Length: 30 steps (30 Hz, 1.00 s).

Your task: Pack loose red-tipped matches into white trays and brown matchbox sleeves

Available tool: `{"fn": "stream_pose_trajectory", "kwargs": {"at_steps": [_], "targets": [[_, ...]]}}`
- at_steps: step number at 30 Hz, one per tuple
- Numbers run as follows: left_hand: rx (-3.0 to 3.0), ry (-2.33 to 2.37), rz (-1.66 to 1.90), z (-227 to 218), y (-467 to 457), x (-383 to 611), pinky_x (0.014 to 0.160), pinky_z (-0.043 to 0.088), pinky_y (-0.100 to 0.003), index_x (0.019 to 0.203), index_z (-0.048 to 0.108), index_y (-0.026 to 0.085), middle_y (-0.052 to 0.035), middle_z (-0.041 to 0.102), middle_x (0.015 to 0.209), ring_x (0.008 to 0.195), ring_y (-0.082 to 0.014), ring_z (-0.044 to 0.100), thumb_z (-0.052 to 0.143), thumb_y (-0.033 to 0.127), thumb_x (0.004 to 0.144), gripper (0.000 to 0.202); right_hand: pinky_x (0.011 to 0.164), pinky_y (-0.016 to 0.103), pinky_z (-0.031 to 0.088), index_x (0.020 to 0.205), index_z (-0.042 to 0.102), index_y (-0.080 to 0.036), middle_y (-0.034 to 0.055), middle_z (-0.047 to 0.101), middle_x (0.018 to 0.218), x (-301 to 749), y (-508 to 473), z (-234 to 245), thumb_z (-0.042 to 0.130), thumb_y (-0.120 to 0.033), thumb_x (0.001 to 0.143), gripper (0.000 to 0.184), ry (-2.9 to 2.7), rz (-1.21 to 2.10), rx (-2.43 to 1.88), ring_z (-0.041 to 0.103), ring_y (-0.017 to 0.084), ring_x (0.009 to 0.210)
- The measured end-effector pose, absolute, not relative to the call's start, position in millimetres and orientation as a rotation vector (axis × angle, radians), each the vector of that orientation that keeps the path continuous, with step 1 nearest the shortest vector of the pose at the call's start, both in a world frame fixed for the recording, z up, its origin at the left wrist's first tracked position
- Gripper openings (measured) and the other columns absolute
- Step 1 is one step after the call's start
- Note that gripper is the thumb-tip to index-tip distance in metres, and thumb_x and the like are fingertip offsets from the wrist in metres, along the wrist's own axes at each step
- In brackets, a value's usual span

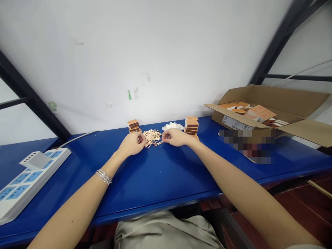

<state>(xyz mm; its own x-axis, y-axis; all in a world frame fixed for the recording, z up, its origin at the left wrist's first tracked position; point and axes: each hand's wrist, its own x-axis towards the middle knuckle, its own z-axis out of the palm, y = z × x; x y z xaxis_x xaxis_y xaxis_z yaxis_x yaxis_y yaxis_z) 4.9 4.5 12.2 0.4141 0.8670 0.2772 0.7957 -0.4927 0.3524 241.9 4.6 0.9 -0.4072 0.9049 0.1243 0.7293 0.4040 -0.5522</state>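
Blue and smooth, the table point(155, 180) bears a loose pile of matches point(151, 136) near the wall point(166, 62), between the person's two hands. The left hand point(132, 143) is at the pile's left edge, its fingers curled in toward the thumb. The right hand point(175, 137) is at the opposite edge, thumb and fingertips drawn close together beside a match. At this size one cannot tell whether either hand has hold of anything. Behind the left hand stands a short stack of matchboxes point(133, 124); a taller stack point(191, 125) stands behind the right, just beside some crumpled white material point(171, 125). More matchboxes lie in an open cardboard box point(282, 98) on the right.
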Motion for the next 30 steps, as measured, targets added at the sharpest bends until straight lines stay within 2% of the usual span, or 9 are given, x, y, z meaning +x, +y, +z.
{"fn": "stream_pose_trajectory", "kwargs": {"at_steps": [10, 17, 20, 24, 30], "targets": [[2.483, 1.554, 0.654, 11.1, 5.6, 5.6, 0.058, 0.039, -0.027, 0.075, 0.064, 0.02, -0.0022, 0.066, 0.069, 0.064, -0.0171, 0.06, 0.052, 0.031, 0.079, 0.017, 0.057, 0.021, 0.042, 0.077, 0.068, -0.015, 0.0004, 0.065, 0.068, 232.1, -6.7, 3.3, 0.065, -0.018, 0.071, 0.008, -2.369, 0.837, -1.372, 0.057, 0.011, 0.061], [2.479, 1.533, 0.681, 10.9, 5.3, 6.0, 0.058, 0.039, -0.027, 0.074, 0.064, 0.019, -0.0021, 0.066, 0.068, 0.062, -0.0164, 0.059, 0.051, 0.032, 0.08, 0.019, 0.056, 0.021, 0.041, 0.085, 0.066, -0.013, -0.0002, 0.063, 0.066, 236.5, 3.3, -5.7, 0.067, -0.021, 0.072, 0.015, -2.164, 0.668, -1.418, 0.054, 0.01, 0.057], [2.48, 1.505, 0.679, 11.3, 4.1, 6.7, 0.059, 0.039, -0.027, 0.073, 0.065, 0.019, -0.0024, 0.066, 0.068, 0.062, -0.0157, 0.059, 0.051, 0.032, 0.081, 0.021, 0.058, 0.021, 0.04, 0.083, 0.066, -0.014, 0.0008, 0.065, 0.069, 234.2, 5.4, -10.5, 0.065, -0.018, 0.073, 0.011, -2.211, 0.623, -1.443, 0.055, 0.01, 0.059], [2.493, 1.453, 0.674, 12.1, 2.1, 8.1, 0.058, 0.038, -0.026, 0.071, 0.065, 0.018, -0.0027, 0.067, 0.07, 0.061, -0.0146, 0.057, 0.051, 0.033, 0.081, 0.024, 0.06, 0.022, 0.041, 0.078, 0.066, -0.014, 0.002, 0.066, 0.07, 232.8, 6.9, -12.6, 0.061, -0.012, 0.073, 0.008, -2.218, 0.618, -1.437, 0.057, 0.011, 0.062], [2.514, 1.407, 0.653, 10.8, 3.5, 6.9, 0.059, 0.038, -0.026, 0.073, 0.067, 0.017, -0.0026, 0.066, 0.067, 0.059, -0.014, 0.056, 0.049, 0.035, 0.082, 0.026, 0.059, 0.022, 0.041, 0.081, 0.068, -0.014, 0.0022, 0.066, 0.073, 233.8, 3.9, -7.7, 0.063, -0.017, 0.074, 0.009, -2.244, 0.642, -1.442, 0.056, 0.011, 0.061]]}}
